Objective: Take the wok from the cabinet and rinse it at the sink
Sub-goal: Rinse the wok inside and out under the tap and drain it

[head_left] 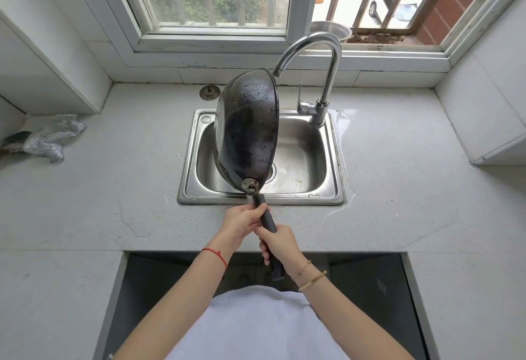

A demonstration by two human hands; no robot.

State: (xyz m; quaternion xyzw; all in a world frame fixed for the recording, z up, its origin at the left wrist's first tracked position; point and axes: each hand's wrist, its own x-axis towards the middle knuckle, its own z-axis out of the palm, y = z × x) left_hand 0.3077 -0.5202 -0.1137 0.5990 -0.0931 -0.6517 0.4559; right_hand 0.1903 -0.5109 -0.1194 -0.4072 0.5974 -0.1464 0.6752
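A black wok (247, 129) stands tipped on its edge over the steel sink (330, 194), its wet inside facing right and its far rim close to the faucet spout (310, 46). The long black handle runs toward me. My left hand (242, 221) grips the handle near the wok. My right hand (280, 243) grips it lower down, and the handle's end sticks out below that hand. No water is running from the faucet.
A silver scouring cloth (49, 139) lies on the counter at the left. A sink strainer (209, 92) sits behind the sink. A metal bowl (331, 29) rests on the windowsill. Water has pooled on the counter right of the sink. An open dark cabinet space lies below me.
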